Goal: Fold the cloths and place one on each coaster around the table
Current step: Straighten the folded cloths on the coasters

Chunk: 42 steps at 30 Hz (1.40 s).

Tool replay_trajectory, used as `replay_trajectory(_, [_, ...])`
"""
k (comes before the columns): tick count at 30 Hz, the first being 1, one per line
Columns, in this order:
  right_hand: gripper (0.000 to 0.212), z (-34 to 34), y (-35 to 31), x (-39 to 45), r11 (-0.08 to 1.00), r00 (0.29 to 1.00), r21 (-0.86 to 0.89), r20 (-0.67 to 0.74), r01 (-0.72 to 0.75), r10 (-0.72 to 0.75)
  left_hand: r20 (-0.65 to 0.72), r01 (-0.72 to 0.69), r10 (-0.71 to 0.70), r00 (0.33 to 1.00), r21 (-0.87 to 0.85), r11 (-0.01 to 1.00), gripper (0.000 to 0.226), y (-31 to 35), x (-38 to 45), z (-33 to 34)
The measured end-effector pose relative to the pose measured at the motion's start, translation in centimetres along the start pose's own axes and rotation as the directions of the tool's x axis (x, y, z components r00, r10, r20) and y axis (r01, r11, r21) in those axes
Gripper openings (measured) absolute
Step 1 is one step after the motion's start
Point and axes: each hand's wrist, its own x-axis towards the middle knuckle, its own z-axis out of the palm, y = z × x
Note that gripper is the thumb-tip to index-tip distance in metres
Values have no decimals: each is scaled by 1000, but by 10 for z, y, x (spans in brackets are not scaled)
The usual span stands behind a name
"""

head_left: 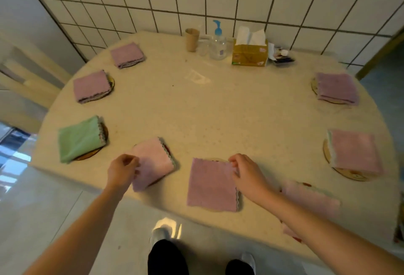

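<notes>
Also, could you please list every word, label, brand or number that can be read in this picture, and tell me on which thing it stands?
No text here can be read with confidence.
Tissue box: print and small pink marks on the yellow front, too blurred to read.
Pump bottle: a small label, too small to read.
Small packets beside the box: blurred, nothing legible.
Folded cloths, coasters and the paper cup: no writing visible.

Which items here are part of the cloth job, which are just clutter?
Job: purple cloth under right hand; pink cloth at left hand; green cloth; other folded cloths; coasters; table.

Clutter: tissue box, pump bottle, paper cup, small tray, chair.
</notes>
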Motion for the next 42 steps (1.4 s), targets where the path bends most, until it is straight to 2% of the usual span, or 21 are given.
replay_trajectory(2, [27, 28, -42, 22, 997, 999, 75, 26, 37, -39, -26, 23, -23, 999, 4, 1000, 11, -11, 29, -33])
replay_trajectory(5, [29, 71, -103, 60, 996, 995, 91, 95, -10, 1, -86, 53, -51, 995, 24, 998, 17, -23, 78, -86])
replay_trajectory(7, [33, 95, -136, 87, 994, 986, 59, 141, -95, 86, -155, 74, -57, 986, 107, 991, 23, -30, 106, -118])
replay_trajectory(10, [37, 120, -164, 117, 967, 959, 4, 129, -253, 250, -231, 123, -80, 970, 179, 976, 33, -38, 143, -150])
replay_trajectory(15, [41, 143, -177, 136, 913, 901, -82, 149, -399, 407, -168, 273, -244, 955, 179, 945, 54, -49, 192, -173])
replay_trajectory(21, [64, 149, -183, 142, 847, 817, -95, 227, -523, 530, -117, 397, -384, 916, 125, 909, 72, -53, 213, -175])
replay_trajectory(24, [75, 147, -184, 151, 788, 742, 3, 340, -616, 578, -122, 436, -426, 897, 79, 896, 66, -51, 219, -176])
replay_trajectory(27, [94, 143, -183, 159, 733, 694, 145, 484, -664, 532, -75, 480, -479, 875, -2, 877, 52, -46, 221, -172])
replay_trajectory(29, [89, 141, -185, 158, 703, 677, 219, 561, -677, 477, -23, 496, -499, 866, -90, 864, 47, -42, 217, -173])
replay_trajectory(31, [77, 136, -191, 154, 651, 659, 298, 622, -698, 423, 69, 458, -454, 889, -205, 865, 39, -38, 216, -178])
replay_trajectory(33, [53, 133, -193, 148, 567, 653, 403, 673, -718, 349, 189, 411, -367, 911, -337, 847, 35, -32, 216, -186])
replay_trajectory(36, [31, 134, -192, 137, 298, 674, 605, 679, -738, 290, 428, 396, -203, 881, -430, 811, 33, -22, 219, -196])
replay_trajectory(38, [30, 144, -189, 128, 117, 680, 683, 666, -721, 307, 525, 369, -114, 843, -411, 834, 38, -19, 228, -199])
replay_trajectory(39, [31, 151, -187, 124, 77, 683, 702, 653, -708, 327, 547, 356, -101, 831, -382, 853, 40, -20, 233, -199])
replay_trajectory(42, [35, 172, -183, 115, 85, 711, 759, 556, -646, 430, 490, 279, -166, 856, -167, 946, 39, -29, 251, -199])
